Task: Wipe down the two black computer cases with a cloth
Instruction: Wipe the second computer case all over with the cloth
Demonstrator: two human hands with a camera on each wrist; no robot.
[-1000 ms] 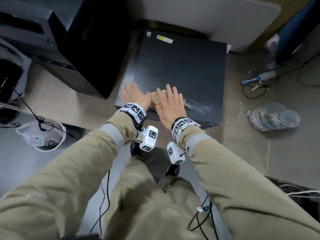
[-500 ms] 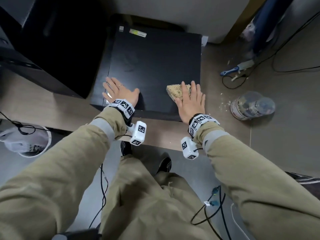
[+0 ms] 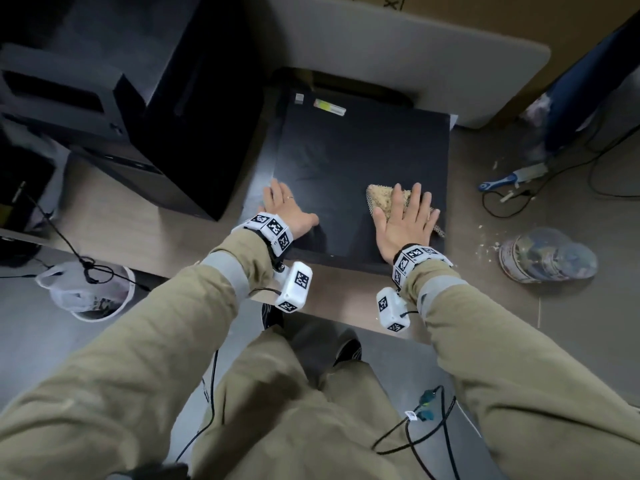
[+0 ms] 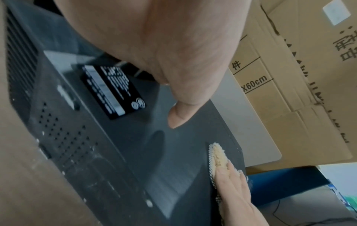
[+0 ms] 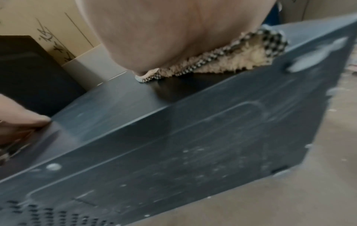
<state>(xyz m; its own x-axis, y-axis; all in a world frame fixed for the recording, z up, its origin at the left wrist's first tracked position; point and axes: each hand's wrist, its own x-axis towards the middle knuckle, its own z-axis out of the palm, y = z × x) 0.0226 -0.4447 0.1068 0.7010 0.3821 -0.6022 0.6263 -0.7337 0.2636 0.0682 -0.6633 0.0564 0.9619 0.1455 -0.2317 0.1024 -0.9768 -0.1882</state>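
left hand [image 3: 289,211]: your palm lies flat, fingers straight and close together, thumb spread out to the right.
right hand [image 3: 403,220]: your palm is pressed down flat, fingers straight and slightly fanned, pointing away from you.
arms: both of yours reach forward, bent a little at the elbows, sleeves down to the wrists.
wrists: each of yours wears a band of markers with a camera block hanging below it.
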